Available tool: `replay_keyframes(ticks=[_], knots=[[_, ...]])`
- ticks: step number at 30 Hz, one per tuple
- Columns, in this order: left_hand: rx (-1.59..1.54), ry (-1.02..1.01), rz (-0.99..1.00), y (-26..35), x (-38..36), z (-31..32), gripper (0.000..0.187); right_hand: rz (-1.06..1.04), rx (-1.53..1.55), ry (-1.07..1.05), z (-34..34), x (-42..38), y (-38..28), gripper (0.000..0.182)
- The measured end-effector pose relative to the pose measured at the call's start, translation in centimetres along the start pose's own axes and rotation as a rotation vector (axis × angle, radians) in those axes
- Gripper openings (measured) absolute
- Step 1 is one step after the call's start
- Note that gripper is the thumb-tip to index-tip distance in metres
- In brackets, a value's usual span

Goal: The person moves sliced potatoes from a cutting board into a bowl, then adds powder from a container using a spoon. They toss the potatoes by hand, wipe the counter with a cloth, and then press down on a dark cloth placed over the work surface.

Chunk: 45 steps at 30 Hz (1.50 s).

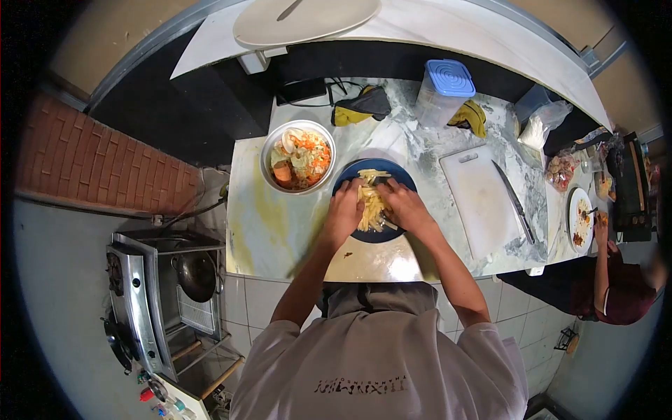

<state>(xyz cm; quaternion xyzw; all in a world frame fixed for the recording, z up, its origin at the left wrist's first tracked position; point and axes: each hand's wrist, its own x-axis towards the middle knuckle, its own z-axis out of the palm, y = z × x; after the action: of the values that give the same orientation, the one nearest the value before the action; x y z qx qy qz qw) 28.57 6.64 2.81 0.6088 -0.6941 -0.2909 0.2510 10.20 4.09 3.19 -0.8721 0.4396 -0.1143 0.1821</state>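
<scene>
A dark blue bowl (407, 183) stands near the counter's front edge and holds pale yellow cut strips (372, 210) that look like potato. Both my hands reach into it from the front. My left hand (346, 208) is at the left side of the pile, fingers curled in among the strips. Across from it, my right hand (404, 206) has its fingers bent down onto strips at the right side. The fingertips of both are partly hidden. Left of the bowl, a metal bowl (266, 162) contains shredded cabbage and carrot with a larger orange piece.
On the right lie a white cutting board (479, 199) and a black-handled knife (516, 201). Behind are a blue-lidded container (449, 78) and black-yellow cloths (360, 106). A stove (136, 294) stands at left. Another person (619, 290) works at far right by a plate (579, 217).
</scene>
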Motion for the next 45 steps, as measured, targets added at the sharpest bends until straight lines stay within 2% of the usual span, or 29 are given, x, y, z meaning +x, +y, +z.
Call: replay_keyframes(ticks=[4, 6, 10, 11, 14, 15, 16, 20, 22, 25, 29, 31, 33, 36, 41, 43, 45], knots=[[-0.153, 0.057, 0.129, -0.5, -0.2, -0.5, 0.044, 0.040, 0.091, 0.072, -0.7, -0.3, -0.2, 0.039], [-0.224, 0.073, 0.218, 0.5, -0.4, -1.5, 0.048, 0.025, 0.123, 0.083, -1.5, -0.3, -0.4, 0.036], [-0.087, 0.080, 0.202, 1.0, -1.3, -1.7, 0.052, -0.058, 0.191, 0.079, -2.9, -0.6, -0.7, 0.036], [-0.038, 0.064, 0.147, 1.1, -1.5, -1.5, 0.056, -0.057, 0.193, 0.078, -3.2, -0.6, -0.9, 0.036], [0.067, -0.001, 0.007, 2.0, -1.9, -1.0, 0.064, -0.023, 0.207, 0.056, -3.3, -0.3, -0.8, 0.045], [0.125, -0.051, -0.079, 2.4, -2.0, -0.9, 0.069, 0.000, 0.149, 0.015, -2.4, -0.1, -0.2, 0.057], [0.126, -0.055, -0.084, 2.4, -2.1, -0.5, 0.069, 0.025, 0.093, -0.029, -1.5, -0.1, 0.2, 0.069], [0.209, -0.043, -0.076, 1.9, -1.8, 0.6, 0.068, 0.100, 0.100, -0.158, -0.5, 0.1, -0.5, 0.075], [0.207, -0.032, -0.076, 1.7, -1.7, 0.9, 0.066, 0.072, 0.073, 0.026, 0.9, -0.2, -0.4, 0.071], [0.178, 0.029, -0.047, 1.5, -1.9, 0.8, 0.062, 0.102, 0.072, 0.072, 0.9, -0.3, -0.8, 0.066], [0.005, 0.012, -0.078, 2.4, -1.7, -0.6, 0.052, 0.123, 0.121, -0.002, 0.6, 0.0, -0.5, 0.060], [-0.047, 0.010, -0.079, 2.0, -1.4, -0.8, 0.049, 0.097, 0.165, 0.086, 0.0, -0.2, -0.8, 0.054], [-0.115, 0.093, 0.102, 1.2, -1.1, -0.8, 0.051, 0.091, 0.207, 0.090, -0.9, -0.1, -1.2, 0.052], [-0.245, 0.069, 0.080, 0.8, -1.0, -0.8, 0.055, 0.067, 0.274, 0.088, -1.7, -0.2, -1.3, 0.049], [-0.201, 0.059, 0.115, 0.6, -1.6, -0.7, 0.058, 0.045, 0.240, 0.060, -3.6, -0.8, -2.4, 0.047], [-0.158, 0.048, 0.123, 1.0, -1.9, -1.0, 0.058, 0.039, 0.315, -0.039, -3.9, -0.8, -2.3, 0.048], [-0.108, 0.023, 0.043, 1.4, -2.1, -1.2, 0.060, 0.027, 0.251, 0.036, -2.4, -1.0, -1.2, 0.050]])
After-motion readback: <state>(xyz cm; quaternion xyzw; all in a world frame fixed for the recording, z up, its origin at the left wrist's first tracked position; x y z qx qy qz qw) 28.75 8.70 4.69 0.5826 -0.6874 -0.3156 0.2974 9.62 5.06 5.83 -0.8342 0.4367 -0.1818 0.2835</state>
